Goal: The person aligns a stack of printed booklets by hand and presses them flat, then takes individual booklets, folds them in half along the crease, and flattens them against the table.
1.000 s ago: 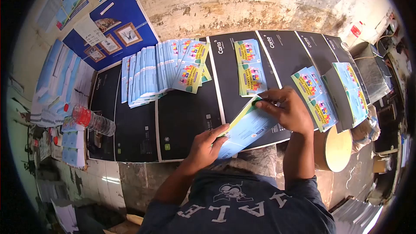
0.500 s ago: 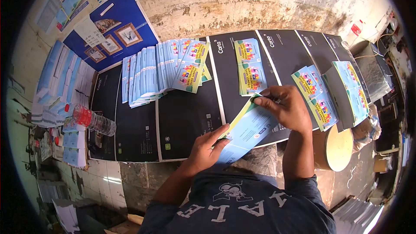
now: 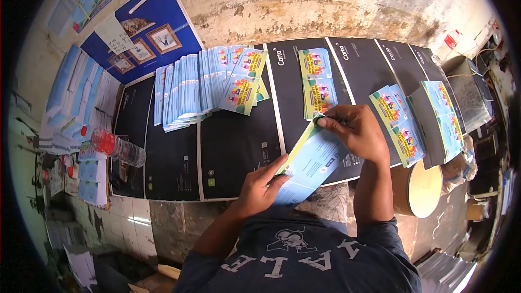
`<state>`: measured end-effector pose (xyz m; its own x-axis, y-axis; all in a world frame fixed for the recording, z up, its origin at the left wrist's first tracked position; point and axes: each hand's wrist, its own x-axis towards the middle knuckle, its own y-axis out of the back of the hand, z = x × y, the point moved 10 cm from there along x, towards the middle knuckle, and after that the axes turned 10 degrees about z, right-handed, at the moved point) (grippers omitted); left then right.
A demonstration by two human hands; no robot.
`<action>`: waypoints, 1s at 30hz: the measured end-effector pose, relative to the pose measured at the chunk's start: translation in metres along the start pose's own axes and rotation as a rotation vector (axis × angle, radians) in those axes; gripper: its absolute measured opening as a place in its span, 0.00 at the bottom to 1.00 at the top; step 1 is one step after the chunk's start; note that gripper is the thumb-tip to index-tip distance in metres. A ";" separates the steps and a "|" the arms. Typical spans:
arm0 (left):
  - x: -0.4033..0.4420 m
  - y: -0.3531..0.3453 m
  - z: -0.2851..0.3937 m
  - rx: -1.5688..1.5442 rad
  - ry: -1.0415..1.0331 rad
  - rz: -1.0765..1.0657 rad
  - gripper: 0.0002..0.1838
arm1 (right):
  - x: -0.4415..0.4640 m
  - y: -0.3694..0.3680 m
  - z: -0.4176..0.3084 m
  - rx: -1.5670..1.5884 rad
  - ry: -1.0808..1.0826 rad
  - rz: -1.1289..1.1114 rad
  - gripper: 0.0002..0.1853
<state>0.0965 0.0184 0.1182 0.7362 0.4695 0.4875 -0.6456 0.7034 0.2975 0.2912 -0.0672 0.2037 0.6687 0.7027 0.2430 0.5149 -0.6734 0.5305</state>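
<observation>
A light blue printed booklet with a yellow-green edge is held slanted above the front of the table, in front of my chest. My right hand pinches its upper corner between thumb and fingers. Lower down, my left hand grips the booklet's left edge, thumb on the near face. Just beyond my right hand lies a stack of matching booklets with colourful covers. To the left, a long fanned row of the same booklets spreads across the black table.
More booklets lie at right in one pile and another pile. A red-capped plastic bottle lies tilted at the left end, near tall paper stacks. A blue board leans on the wall; a round stool stands below right.
Both hands keep the same grip on the booklet, which has barely moved. The whole view has shifted slightly with the head.
</observation>
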 end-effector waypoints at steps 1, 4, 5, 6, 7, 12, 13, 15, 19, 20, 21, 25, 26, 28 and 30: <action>-0.001 0.000 -0.002 0.005 0.009 -0.004 0.28 | 0.001 -0.002 0.000 0.000 -0.004 -0.011 0.13; -0.004 0.000 -0.010 -0.015 0.028 0.003 0.27 | 0.006 -0.007 0.000 -0.018 -0.010 -0.036 0.14; -0.004 0.000 -0.012 -0.038 0.034 0.012 0.27 | 0.008 -0.009 0.000 -0.034 -0.010 -0.046 0.14; -0.003 0.001 -0.013 -0.039 0.037 0.015 0.27 | 0.011 -0.011 0.001 -0.036 -0.010 -0.051 0.14; -0.002 0.002 -0.016 -0.041 0.069 0.019 0.27 | 0.015 -0.015 0.000 -0.068 0.017 -0.058 0.14; -0.007 0.000 -0.091 0.010 0.476 0.084 0.28 | 0.068 -0.095 0.053 -0.443 0.197 -0.143 0.14; -0.008 -0.003 -0.115 0.018 0.474 0.120 0.29 | 0.081 -0.121 0.071 -0.506 0.207 -0.161 0.14; -0.006 -0.006 -0.159 0.030 0.547 0.162 0.29 | 0.103 -0.173 0.114 -0.647 0.162 -0.235 0.14; 0.003 -0.004 -0.203 0.034 0.827 0.136 0.30 | 0.126 -0.223 0.144 -0.694 0.120 -0.236 0.16; 0.002 -0.006 -0.212 0.021 0.830 0.113 0.31 | 0.128 -0.230 0.153 -0.709 0.060 -0.255 0.16; 0.003 -0.008 -0.216 0.006 0.835 0.088 0.32 | 0.127 -0.234 0.157 -0.724 -0.002 -0.276 0.16; -0.002 -0.008 -0.224 0.044 0.853 0.071 0.33 | 0.127 -0.217 0.139 -0.711 0.114 -0.020 0.17; -0.002 -0.009 -0.224 0.033 0.865 0.082 0.33 | 0.129 -0.221 0.145 -0.662 0.144 -0.022 0.19; -0.003 -0.009 -0.223 0.019 0.882 0.092 0.33 | 0.133 -0.229 0.161 -0.573 0.065 -0.114 0.19; -0.002 -0.010 -0.220 -0.043 0.875 0.099 0.33 | 0.131 -0.234 0.174 -0.483 -0.008 -0.202 0.19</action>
<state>0.1463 0.1283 -0.0663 0.5801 0.7575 -0.2996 -0.7196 0.6489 0.2473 0.3516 0.1422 -0.0293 0.5868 0.8046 0.0913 0.3293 -0.3402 0.8808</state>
